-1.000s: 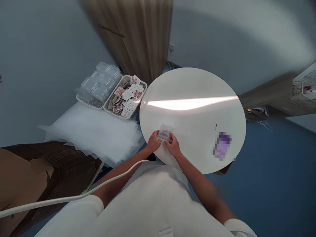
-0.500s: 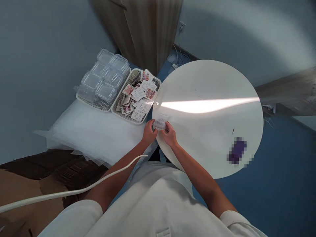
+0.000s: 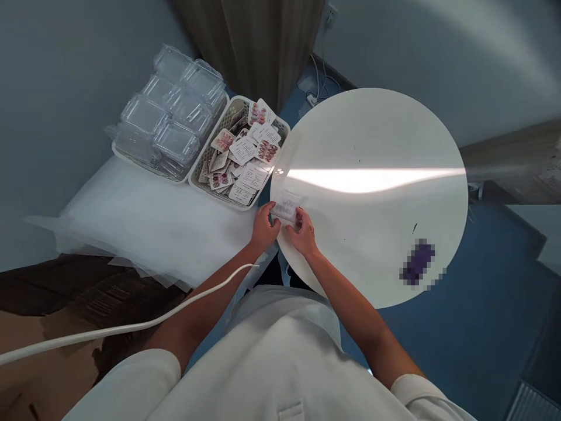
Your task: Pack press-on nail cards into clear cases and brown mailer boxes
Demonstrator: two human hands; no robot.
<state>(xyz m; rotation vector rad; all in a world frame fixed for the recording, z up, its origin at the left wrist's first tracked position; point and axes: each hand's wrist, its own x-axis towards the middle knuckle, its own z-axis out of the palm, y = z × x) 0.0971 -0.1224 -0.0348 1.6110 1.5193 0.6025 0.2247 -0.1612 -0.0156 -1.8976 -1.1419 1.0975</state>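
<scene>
A small clear plastic case [image 3: 286, 206] with faint rows of shapes in it is held between my two hands, over the left edge of the round white table [image 3: 372, 251]. My left hand [image 3: 265, 227] grips its left side with thumb and fingers. On the right side, my right hand [image 3: 302, 232] holds it the same way. Left of the hands, a white basket [image 3: 196, 179] is full of printed cards [image 3: 242, 150], some bearing sets of coloured nails.
Another basket [image 3: 149, 171] holds stacked clear plastic boxes [image 3: 175, 140]. White sheets [image 3: 144, 222] lie under the baskets. A blurred purple object [image 3: 418, 263] is on the table's right part. A white cable [image 3: 144, 324] crosses above my left forearm.
The view has shifted, so the baskets appear larger and further up and left. Both hands still hold the clear case, which now shows more of its face.
</scene>
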